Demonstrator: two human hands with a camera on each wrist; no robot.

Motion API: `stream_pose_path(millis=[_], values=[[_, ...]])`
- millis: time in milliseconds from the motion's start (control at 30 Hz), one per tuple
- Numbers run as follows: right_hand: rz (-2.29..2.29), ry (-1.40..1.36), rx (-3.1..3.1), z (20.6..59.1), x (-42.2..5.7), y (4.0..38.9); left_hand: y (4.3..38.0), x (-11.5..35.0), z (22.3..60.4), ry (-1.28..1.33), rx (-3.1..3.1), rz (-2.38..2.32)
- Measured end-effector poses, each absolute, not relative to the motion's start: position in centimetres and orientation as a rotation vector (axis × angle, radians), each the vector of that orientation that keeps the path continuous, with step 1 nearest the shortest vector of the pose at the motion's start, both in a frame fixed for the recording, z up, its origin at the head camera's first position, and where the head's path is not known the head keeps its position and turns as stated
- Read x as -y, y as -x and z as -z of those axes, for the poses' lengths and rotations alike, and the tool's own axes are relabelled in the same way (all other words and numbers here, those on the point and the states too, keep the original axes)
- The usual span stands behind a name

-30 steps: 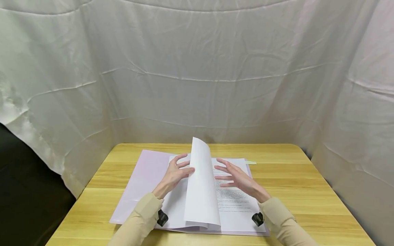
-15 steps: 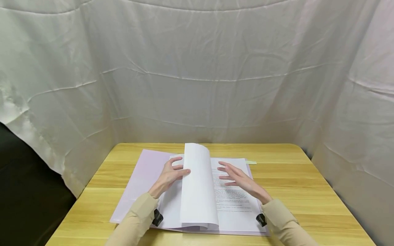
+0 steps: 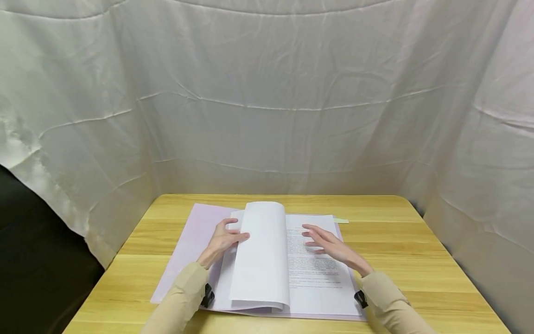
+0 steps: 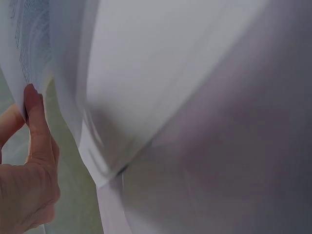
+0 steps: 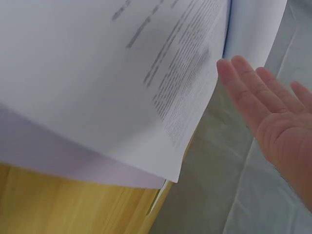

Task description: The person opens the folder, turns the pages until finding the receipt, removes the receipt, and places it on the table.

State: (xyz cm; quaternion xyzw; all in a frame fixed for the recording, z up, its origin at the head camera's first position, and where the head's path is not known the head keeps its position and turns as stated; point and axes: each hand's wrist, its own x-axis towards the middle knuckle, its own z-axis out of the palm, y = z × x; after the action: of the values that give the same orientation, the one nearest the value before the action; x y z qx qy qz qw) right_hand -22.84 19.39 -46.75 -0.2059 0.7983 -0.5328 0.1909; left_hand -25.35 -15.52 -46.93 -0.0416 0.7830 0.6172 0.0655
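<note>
A lilac folder (image 3: 200, 230) lies spread on the table with printed sheets inside. My left hand (image 3: 221, 241) pinches the edge of a white page (image 3: 263, 260) between thumb and fingers; the page curls over toward the left. In the left wrist view, the left hand (image 4: 31, 161) grips that page's edge, with print on its underside. My right hand (image 3: 331, 245) hovers over the printed sheet (image 3: 317, 273) on the right side, fingers spread and holding nothing. The right wrist view shows the right hand (image 5: 278, 107) with straight fingers beside the paper.
A wooden table (image 3: 400, 260) carries the folder. A pale green tab (image 3: 342, 221) sticks out at the folder's upper right. Grey cloth (image 3: 267, 116) hangs behind and on both sides, with a black area (image 3: 37, 260) at far left.
The left hand has drawn the page leftward and lower, so it lies flatter over the left side. My right hand has shifted slightly right, away from the page.
</note>
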Motion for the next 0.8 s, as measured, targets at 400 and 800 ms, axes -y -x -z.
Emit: stream_pose_path(millis=[400,800], values=[[1.327,0.554,-2.447,47.6,-20.9,23.2,25.6,16.6,47.5,0.115,-2.442,-1.735],[1.148,0.671,-2.546,48.5,-22.7,23.6,25.6,17.4,47.7,0.016,-2.640,-1.455]])
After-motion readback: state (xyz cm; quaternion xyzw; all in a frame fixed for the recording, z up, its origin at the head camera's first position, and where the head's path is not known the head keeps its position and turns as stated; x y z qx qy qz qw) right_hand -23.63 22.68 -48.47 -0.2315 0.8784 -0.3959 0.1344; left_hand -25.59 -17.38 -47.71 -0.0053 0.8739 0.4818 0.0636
